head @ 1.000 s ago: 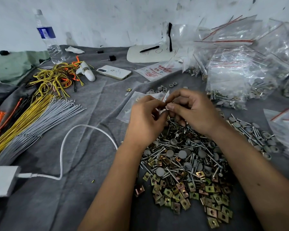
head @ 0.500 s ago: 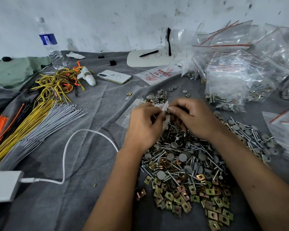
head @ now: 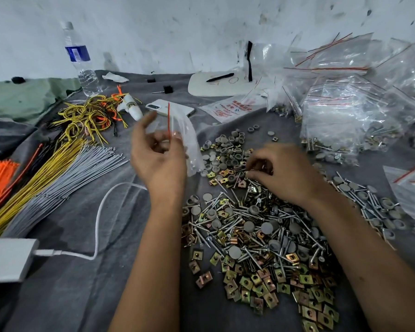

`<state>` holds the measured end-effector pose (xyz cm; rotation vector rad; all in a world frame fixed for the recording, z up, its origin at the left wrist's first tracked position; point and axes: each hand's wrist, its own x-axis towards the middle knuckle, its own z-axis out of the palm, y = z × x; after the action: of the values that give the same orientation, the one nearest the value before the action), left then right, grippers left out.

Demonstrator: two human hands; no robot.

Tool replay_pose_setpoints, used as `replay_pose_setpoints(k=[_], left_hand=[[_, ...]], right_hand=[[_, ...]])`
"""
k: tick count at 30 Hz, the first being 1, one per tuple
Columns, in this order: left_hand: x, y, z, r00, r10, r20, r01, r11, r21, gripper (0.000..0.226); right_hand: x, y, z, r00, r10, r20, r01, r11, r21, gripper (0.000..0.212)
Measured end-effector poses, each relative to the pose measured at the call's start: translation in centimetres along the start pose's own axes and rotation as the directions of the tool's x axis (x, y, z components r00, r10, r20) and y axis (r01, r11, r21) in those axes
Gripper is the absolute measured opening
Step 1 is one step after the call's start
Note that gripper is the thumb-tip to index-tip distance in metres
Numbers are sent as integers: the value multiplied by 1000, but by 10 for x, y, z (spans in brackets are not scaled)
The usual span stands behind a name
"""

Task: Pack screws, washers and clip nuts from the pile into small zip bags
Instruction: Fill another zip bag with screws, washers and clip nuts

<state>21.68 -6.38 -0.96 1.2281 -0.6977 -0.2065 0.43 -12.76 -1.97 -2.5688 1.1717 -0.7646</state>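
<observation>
A big pile (head: pixel 256 233) of silver screws, grey round washers and brass-coloured clip nuts lies on the grey cloth in front of me. My left hand (head: pixel 157 159) is raised left of the pile and pinches a small clear zip bag (head: pixel 185 137) with a red seal line; the bag hangs open-side up, blurred by motion. My right hand (head: pixel 280 171) is down on the far part of the pile with its fingers curled, pinching among small parts; what it holds is hidden by the fingers.
Filled zip bags (head: pixel 345 121) are heaped at the back right, with more empty bags (head: pixel 412 188) at the right edge. Bundles of grey, yellow and orange cable ties (head: pixel 46 173) lie left. A phone (head: pixel 170 107), a water bottle (head: pixel 80 61) and a white charging cable (head: pixel 101 212) are nearby.
The hands were together over the pile working one bag. Now the left hand has lifted left with the bag, and the right hand has dropped onto the pile.
</observation>
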Motion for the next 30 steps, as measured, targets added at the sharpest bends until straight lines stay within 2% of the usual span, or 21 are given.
replay_pose_setpoints(k=[1, 3, 5, 6, 7, 9, 11, 13, 16, 18, 21, 24, 26, 27, 28, 29, 30], left_hand=[[2, 3, -2, 994, 89, -65, -88, 996, 19, 41], [5, 7, -8, 922, 367, -121, -335, 916, 222, 28], [4, 7, -10, 822, 569, -30, -506, 752, 422, 17], [2, 5, -9, 814, 580, 38, -525, 706, 475, 16], [0, 3, -7, 838, 535, 107, -508, 693, 512, 17], [-5, -2, -3, 903, 357, 238, -428, 701, 570, 18], [-11, -8, 1, 938, 121, 324, -300, 751, 588, 16], [-18, -12, 6, 936, -36, 351, -182, 804, 567, 11], [-22, -14, 9, 948, -85, 307, -94, 845, 526, 10], [-18, -13, 8, 981, -35, 192, -60, 883, 466, 11], [-9, -4, 3, 996, 47, -75, -20, 942, 334, 11], [0, 3, -3, 946, 141, -291, -63, 964, 260, 8], [2, 8, -10, 871, 312, -380, -216, 937, 273, 4], [1, 10, -11, 818, 420, -393, -305, 896, 322, 6], [-2, 11, -11, 772, 532, -347, -395, 830, 394, 8], [-5, 11, -9, 750, 614, -246, -472, 757, 451, 7], [-9, 10, -5, 766, 634, -101, -521, 706, 480, 7]], right_hand=[[1, -4, 1, 998, -29, 50, 30, 999, -25, 20], [6, -13, 7, 994, -56, 94, 61, 997, -53, 26], [15, -24, 12, 995, -65, 76, 70, 995, -70, 28], [20, -30, 14, 995, -67, 75, 75, 992, -104, 29], [26, -34, 18, 994, -63, 94, 77, 985, -153, 30], [37, -40, 22, 984, -7, 177, 50, 969, -240, 29], [46, -43, 23, 964, 64, 258, 12, 959, -282, 21], [51, -45, 21, 948, 88, 305, 14, 948, -318, 15], [48, -43, 20, 949, 51, 311, 49, 951, -306, 15], [40, -36, 19, 958, 37, 285, 34, 971, -239, 15], [29, -25, 14, 982, 75, 176, -77, 997, 8, 10], [23, -21, 9, 990, 131, 50, -140, 951, 275, 15], [21, -23, 8, 987, 156, 38, -157, 895, 417, 26], [19, -23, 8, 986, 159, 50, -164, 873, 459, 28], [18, -23, 8, 985, 156, 71, -171, 859, 483, 27], [15, -21, 8, 984, 152, 89, -176, 853, 491, 26], [13, -19, 6, 985, 142, 98, -172, 853, 493, 24]])
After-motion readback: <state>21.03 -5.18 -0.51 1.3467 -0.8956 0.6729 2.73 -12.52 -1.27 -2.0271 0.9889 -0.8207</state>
